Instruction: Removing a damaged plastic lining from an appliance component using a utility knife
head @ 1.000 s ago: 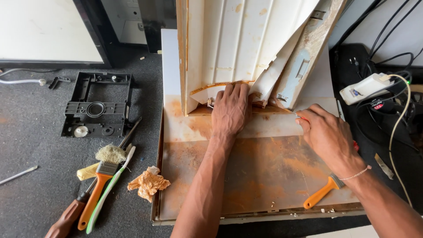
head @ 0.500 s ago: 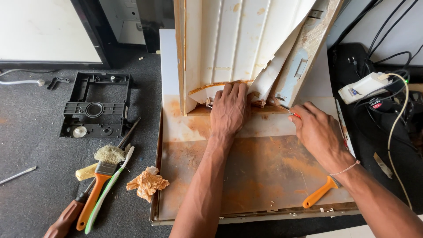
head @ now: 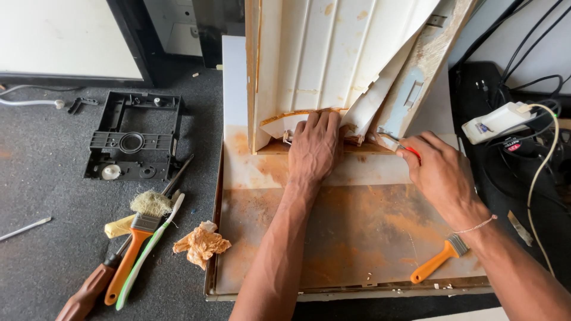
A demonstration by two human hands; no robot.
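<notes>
A white ribbed panel [head: 333, 59], stained with rust, stands up from a flat rusty metal sheet [head: 333, 238]. My left hand [head: 315, 148] presses flat against the panel's lower edge, fingers on the curved rusty rim. My right hand [head: 437, 172] is closed around a small red-handled tool [head: 404, 148], whose metal tip touches the broken lower corner of the panel beside a grey bracket [head: 407, 98].
An orange-handled brush [head: 437, 264] lies on the sheet near my right wrist. On the dark mat at left lie a crumpled rust-stained cloth [head: 201, 244], a paintbrush [head: 132, 249], a toothbrush, a screwdriver [head: 89, 291] and a black plastic frame [head: 134, 142]. A white power strip [head: 496, 122] with cables sits at right.
My right hand has moved up and left from the sheet to the panel's lower corner, bringing the red-handled tool's tip against it. My left hand has stayed in place.
</notes>
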